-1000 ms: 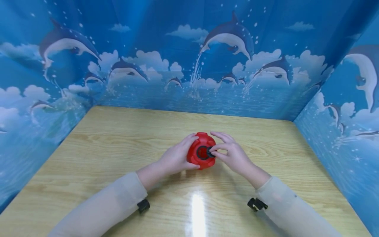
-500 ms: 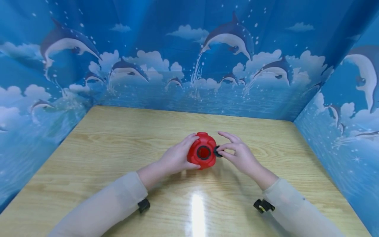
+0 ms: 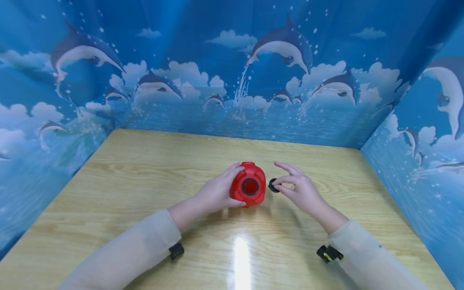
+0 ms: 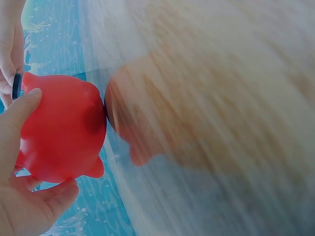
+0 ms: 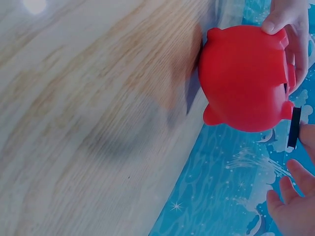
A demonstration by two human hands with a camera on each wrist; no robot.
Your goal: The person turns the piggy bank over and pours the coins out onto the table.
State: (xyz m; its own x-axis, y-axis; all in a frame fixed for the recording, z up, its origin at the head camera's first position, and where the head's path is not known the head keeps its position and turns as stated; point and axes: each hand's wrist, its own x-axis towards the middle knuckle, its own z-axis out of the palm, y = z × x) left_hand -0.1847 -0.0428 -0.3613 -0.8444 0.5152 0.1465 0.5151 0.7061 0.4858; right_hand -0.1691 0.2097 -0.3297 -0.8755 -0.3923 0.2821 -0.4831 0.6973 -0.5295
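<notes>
A red piggy bank (image 3: 237, 189) is on the table with its underside and stubby feet facing up. A round hole (image 3: 249, 187) with a dark rim shows in the middle of that underside. My left hand (image 3: 215, 192) grips the bank from the left, thumb on the near side and fingers on the far side. To the right of the bank, my right hand (image 3: 302, 191) pinches a black round stopper (image 3: 273, 185) between thumb and fingertips, a small gap away from it. In the right wrist view the stopper (image 5: 294, 129) appears edge-on, beside one foot of the bank.
The light wooden table (image 3: 163, 161) carries a bright glare streak in front of the bank. A blue curtain (image 3: 203, 100) with dolphins stands along its back and sides. Black wrist devices sit under both sleeves, one at the left cuff (image 3: 176, 251).
My right hand has drawn the black stopper off the bank's underside and moved it to the right, leaving the hole uncovered. The left hand and the bank have stayed nearly still.
</notes>
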